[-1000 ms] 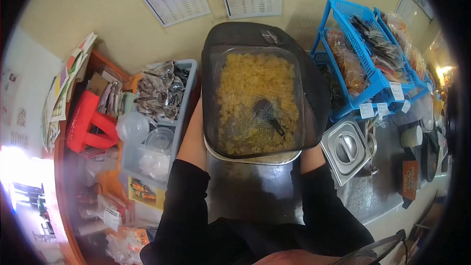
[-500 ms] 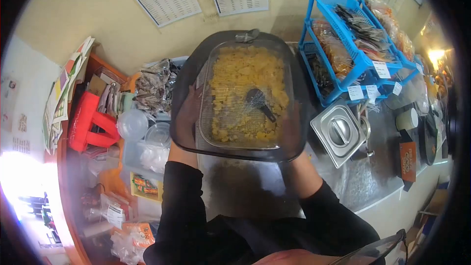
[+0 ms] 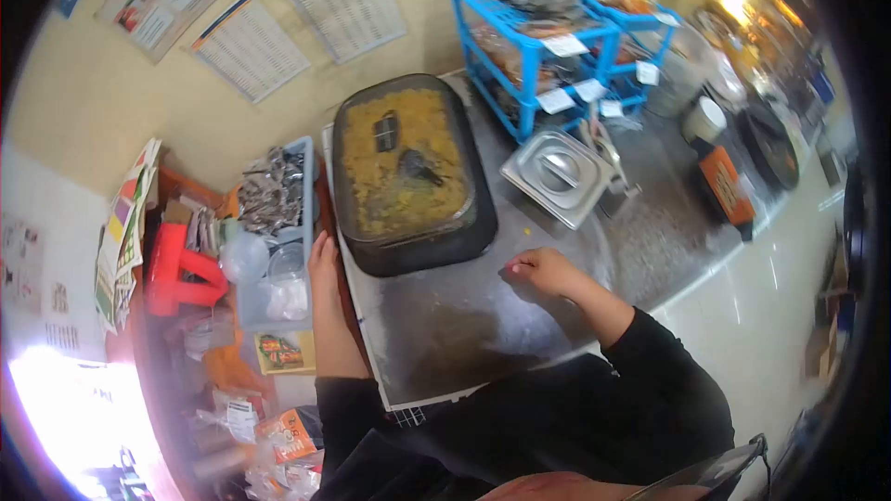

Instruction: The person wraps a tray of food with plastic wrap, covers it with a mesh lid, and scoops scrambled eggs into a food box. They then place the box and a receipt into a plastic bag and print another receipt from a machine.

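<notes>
A deep dark container (image 3: 483, 227) of yellow food stands on the steel counter under a clear lid (image 3: 408, 239). A black spoon-like utensil (image 3: 419, 167) shows on the yellow food. To the container's left, my left hand (image 3: 323, 264) is apart from it, fingers stretched out, beside the counter's edge and the blue bin. My right hand (image 3: 543, 271) is over the counter, right of the container's near corner. Its fingers are curled in, and nothing shows in them. A small yellow crumb (image 3: 528, 231) lies on the steel just beyond that hand.
Right of the container is a lidded steel pan (image 3: 560, 170). Blue tiered racks (image 3: 529, 56) with packets stand behind it. On the left, a light-blue bin (image 3: 308, 187) holds foil packets and plastic tubs, near a red object (image 3: 176, 264). An orange box (image 3: 727, 184) lies far right.
The container, held up between both my hands before, now rests on the counter farther left. Both hands have let go of it. The view has turned to the right.
</notes>
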A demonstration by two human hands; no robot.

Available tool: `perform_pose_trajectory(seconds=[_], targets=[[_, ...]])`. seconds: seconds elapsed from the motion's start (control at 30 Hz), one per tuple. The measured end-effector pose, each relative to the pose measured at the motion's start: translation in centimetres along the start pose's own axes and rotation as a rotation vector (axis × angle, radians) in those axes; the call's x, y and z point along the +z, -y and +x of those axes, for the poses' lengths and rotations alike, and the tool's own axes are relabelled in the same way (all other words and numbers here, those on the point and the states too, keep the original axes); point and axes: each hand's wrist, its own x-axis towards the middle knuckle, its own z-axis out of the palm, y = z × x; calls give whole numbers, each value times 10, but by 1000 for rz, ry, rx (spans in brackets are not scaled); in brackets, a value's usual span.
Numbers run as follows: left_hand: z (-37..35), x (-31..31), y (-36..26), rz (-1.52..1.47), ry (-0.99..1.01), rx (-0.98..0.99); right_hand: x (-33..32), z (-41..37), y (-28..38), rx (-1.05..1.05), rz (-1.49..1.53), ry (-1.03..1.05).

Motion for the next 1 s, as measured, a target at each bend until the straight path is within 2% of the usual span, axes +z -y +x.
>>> perform_pose_trajectory(seconds=[0.1, 0.17, 0.23, 0.27, 0.33, 0.4, 0.5, 0.57, 0.63, 0.7, 0.77, 0.83, 0.9, 1.0], targets=[[-33, -4, 29, 50, -7, 151, -19, -46, -14, 51, 283, -108], [-60, 4, 45, 124, -13, 186, -55, -89, -8, -59, 140, -444], [-100, 20, 29, 268, -56, 209, -107, -124, -13, -114, -123, -886], [-121, 31, 20, 249, -52, 177, -143, -138, -31, -223, -523, -1113], [-161, 59, 4, 211, -59, 121, -212, -167, -47, -100, -682, -1393], [-188, 86, -5, 194, -3, 140, -269, -184, -82, 148, -1058, -1673], [-218, 130, -11, 174, 50, 186, -326, -199, -134, 738, -790, -1107], [-231, 165, -10, 147, 74, 227, -340, -198, -166, 498, -753, -836], [-246, 201, -6, 115, 100, 261, -324, -192, -174, 264, -862, -886], [-263, 249, -9, 132, 134, 247, -314, -193, -183, 14, -929, -790], [-275, 288, -2, 203, 192, 275, -300, -203, -166, -201, -842, -718], [-279, 322, 11, 304, 278, 358, -289, -215, -157, -303, -738, -521], [-297, 366, -15, 633, 329, 675, -282, -227, -145, -415, -605, -353], [-318, 404, -35, 685, 389, 862, -274, -233, -143, -570, -491, -144]])
